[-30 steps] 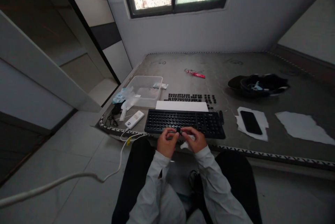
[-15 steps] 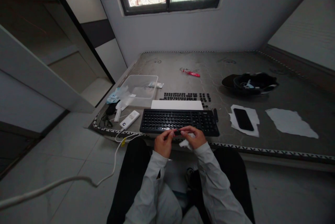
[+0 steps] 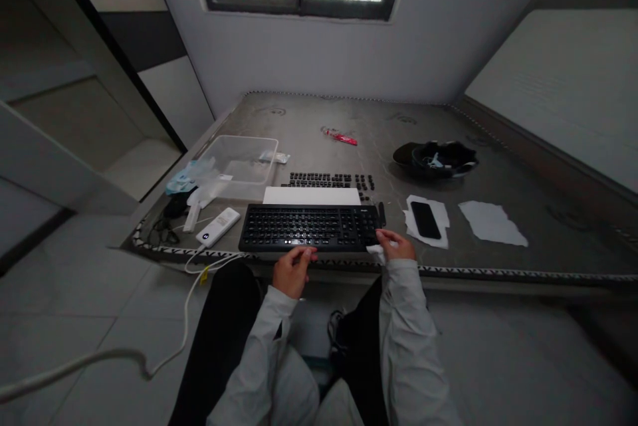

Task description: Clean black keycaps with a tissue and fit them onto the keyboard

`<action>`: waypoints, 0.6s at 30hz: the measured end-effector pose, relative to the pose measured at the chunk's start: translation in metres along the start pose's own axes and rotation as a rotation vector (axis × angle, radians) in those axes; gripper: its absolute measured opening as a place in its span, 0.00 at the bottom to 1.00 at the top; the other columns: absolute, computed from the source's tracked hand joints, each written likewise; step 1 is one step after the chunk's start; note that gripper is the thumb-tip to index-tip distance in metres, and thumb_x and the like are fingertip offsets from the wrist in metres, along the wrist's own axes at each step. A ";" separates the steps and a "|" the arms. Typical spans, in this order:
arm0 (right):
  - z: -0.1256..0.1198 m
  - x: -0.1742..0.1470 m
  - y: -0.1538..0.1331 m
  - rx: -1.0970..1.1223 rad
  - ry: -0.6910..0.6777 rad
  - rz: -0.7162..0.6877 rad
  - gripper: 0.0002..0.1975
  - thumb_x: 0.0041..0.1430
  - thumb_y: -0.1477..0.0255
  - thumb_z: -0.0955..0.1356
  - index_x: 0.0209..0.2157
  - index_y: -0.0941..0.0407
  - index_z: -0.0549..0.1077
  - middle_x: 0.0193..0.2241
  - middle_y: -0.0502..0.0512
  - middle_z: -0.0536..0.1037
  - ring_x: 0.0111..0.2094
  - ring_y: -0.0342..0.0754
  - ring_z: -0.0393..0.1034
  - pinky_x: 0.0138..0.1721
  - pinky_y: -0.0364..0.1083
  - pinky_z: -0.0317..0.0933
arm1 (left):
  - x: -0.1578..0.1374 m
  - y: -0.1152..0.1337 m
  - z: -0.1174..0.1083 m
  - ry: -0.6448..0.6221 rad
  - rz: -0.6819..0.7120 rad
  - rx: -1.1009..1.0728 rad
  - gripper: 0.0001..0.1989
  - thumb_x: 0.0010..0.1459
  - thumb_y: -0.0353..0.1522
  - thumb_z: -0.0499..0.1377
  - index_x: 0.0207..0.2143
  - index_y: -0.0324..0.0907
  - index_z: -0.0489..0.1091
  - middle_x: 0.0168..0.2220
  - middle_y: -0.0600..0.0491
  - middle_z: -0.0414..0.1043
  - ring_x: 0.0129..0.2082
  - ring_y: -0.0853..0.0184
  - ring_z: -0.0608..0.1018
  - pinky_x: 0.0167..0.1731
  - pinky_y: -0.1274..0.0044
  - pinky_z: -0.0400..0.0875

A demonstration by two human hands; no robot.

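Observation:
A black keyboard (image 3: 304, 226) with its keycaps off lies along the front edge of the table. My left hand (image 3: 292, 272) is just in front of its lower edge, thumb and fingers pinched; whatever they hold, if anything, is too small to make out. At the keyboard's right end is my right hand (image 3: 400, 248), its fingers closed on a crumpled white tissue (image 3: 376, 252). Behind the keyboard lies a white panel (image 3: 312, 196), and beyond that, rows of loose black keycaps (image 3: 319, 179). A small black stick-like piece (image 3: 381, 213) lies beside the keyboard's right end.
On the left are a clear plastic box (image 3: 244, 170), a white power bank (image 3: 218, 225) with cables, and plastic wrapping. To the right, a phone (image 3: 426, 220) rests on white paper, near another paper sheet (image 3: 492, 222) and a dark cap (image 3: 438, 159). A red strip (image 3: 343, 139) lies farther back.
My hands have moved apart: the right one, still with the tissue, went right to the keyboard's end, and the left stays near the front edge. The view has turned slightly right.

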State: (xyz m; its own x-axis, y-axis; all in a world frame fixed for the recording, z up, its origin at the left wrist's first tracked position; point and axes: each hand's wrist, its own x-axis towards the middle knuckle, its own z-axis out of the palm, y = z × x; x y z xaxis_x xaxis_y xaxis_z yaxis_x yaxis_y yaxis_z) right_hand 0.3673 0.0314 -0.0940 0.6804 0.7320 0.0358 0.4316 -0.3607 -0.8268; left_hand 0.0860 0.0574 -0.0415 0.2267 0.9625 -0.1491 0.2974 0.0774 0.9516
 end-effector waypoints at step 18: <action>0.016 0.001 0.008 -0.278 0.019 -0.050 0.15 0.44 0.56 0.70 0.29 0.51 0.82 0.24 0.57 0.82 0.28 0.55 0.76 0.32 0.50 0.67 | -0.001 0.005 0.001 0.009 -0.018 0.017 0.19 0.56 0.45 0.53 0.38 0.41 0.75 0.30 0.52 0.79 0.14 0.73 0.69 0.17 0.81 0.65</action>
State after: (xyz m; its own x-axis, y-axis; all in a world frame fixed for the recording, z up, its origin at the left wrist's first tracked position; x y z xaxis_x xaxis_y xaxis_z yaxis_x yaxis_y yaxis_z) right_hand 0.3619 0.0382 -0.1098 0.6644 0.7425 0.0853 0.6086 -0.4713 -0.6383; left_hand 0.0880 0.0561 -0.0369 0.2126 0.9634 -0.1633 0.3166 0.0902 0.9443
